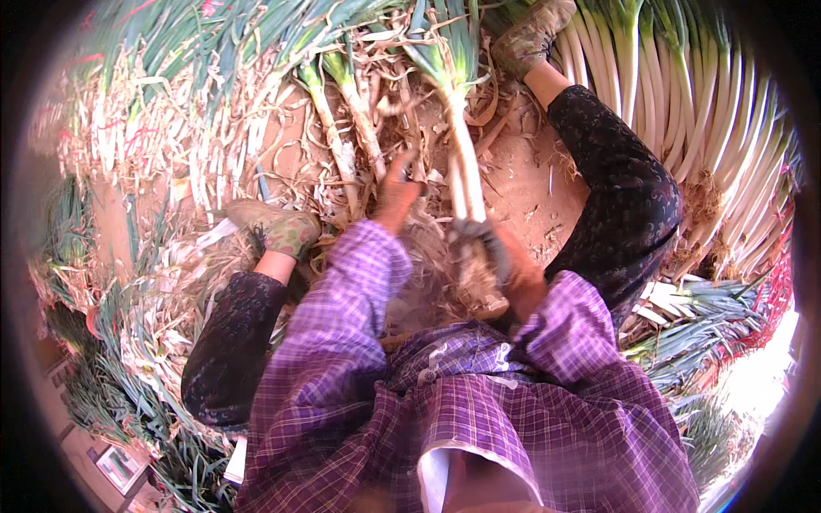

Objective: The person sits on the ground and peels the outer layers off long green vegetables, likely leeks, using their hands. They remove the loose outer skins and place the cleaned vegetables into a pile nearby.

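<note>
My right hand [516,266] grips a pair of large green onions [466,154] by their white lower stalks, near the roots. Dark grey material, like a worn glove, covers its fingers. The stalks point away from me, and their green tops lie at the upper middle. A blurred root clump [481,285] hangs below the grip. Left of these stalks, my left hand [394,195] is bare, with forefinger and thumb apart and nothing plainly held. Just beyond it lie unpeeled green onions [340,144] with dry, dirty outer leaves.
Clean white-stalked green onions [673,102] are laid in a row at the right. An unpeeled heap [186,109] spreads across the upper left. Dry leaf scraps [192,276] litter the soil [532,186]. My shoes [282,227] and bent legs [616,173] flank the work area.
</note>
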A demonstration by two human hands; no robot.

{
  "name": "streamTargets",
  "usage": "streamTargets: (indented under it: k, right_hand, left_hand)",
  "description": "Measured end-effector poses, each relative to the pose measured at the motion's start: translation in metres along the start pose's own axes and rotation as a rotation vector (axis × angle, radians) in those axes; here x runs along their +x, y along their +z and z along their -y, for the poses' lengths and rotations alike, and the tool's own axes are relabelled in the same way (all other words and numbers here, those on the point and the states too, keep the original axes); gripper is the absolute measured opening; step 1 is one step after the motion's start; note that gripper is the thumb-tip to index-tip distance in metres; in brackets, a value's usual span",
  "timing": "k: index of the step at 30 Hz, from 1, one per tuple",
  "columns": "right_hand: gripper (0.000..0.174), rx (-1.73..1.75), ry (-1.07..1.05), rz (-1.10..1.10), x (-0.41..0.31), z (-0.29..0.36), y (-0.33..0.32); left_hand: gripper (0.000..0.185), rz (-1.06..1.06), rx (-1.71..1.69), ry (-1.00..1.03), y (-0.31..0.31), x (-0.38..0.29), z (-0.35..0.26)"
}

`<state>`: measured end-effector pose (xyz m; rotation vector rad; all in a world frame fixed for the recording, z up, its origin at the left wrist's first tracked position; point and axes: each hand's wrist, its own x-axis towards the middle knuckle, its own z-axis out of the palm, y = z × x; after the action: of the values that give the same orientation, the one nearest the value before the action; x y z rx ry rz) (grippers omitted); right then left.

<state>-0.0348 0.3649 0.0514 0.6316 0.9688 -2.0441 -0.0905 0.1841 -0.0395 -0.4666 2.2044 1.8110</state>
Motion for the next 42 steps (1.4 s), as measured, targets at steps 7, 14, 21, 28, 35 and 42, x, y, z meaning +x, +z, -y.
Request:
streamTargets:
  k: [7, 14, 21, 28, 35, 42]
  right_hand:
    - [0.032, 0.122, -0.144, 0.23, -0.055, 0.037, 0.026]
    - [0.052, -0.327, -0.093, -0.235, 0.003, -0.01, -0.012]
    - [0.054, -0.584, 0.08, -0.34, 0.026, -0.023, -0.041]
    - [0.035, 0.237, 0.091, 0.162, 0.02, -0.032, -0.023]
    - [0.04, 0.726, -0.064, 0.485, -0.04, 0.069, 0.043]
    - [0.04, 0.564, -0.171, 0.792, -0.133, 0.092, 0.07]
  left_hand:
    - [0.053, 0.534, -0.859, -0.014, -0.084, -0.049, -0.113]
    - [0.075, 0.289, -0.406, -0.371, -0.022, -0.099, -0.05]
    - [0.047, 0.691, -0.084, -0.221, -0.015, -0.062, -0.04]
    - [0.03, -0.041, 0.858, -0.01, 0.007, 0.047, 0.033]
    - [0.064, 0.018, 0.882, -0.222, 0.047, 0.063, 0.048]
    - [0.037, 0.183, -0.623, 0.355, -0.049, 0.018, -0.071]
